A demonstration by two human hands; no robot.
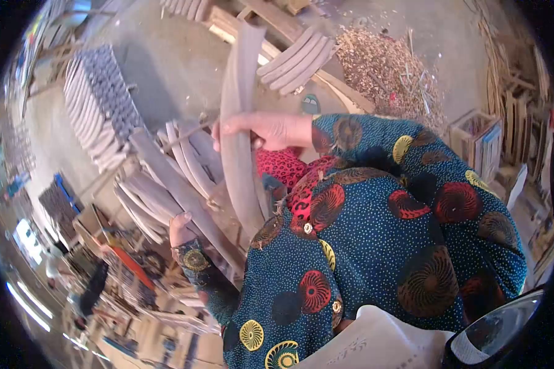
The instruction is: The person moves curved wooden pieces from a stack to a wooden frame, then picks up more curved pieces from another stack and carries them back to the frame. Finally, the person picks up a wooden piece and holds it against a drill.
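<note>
My right hand [264, 129] is wrapped around a long, slightly curved piece of wood [239, 80], held upright in the view and blurred at its top end. At the lower left, my left hand [180, 230] is closed at the edge of a second long wooden piece [172, 178], its thumb on top and the other fingers hidden. Several similar curved pieces [194, 160] lie beside and under that one. Both my sleeves are dark teal with round patterns.
A big stack of curved wooden pieces [101, 104] stands at the upper left. More curved pieces [298, 61] rest on timber beams at the top, beside a heap of wood chips [391, 74]. A wooden crate [474, 138] stands at the right. Other people are at the far lower left.
</note>
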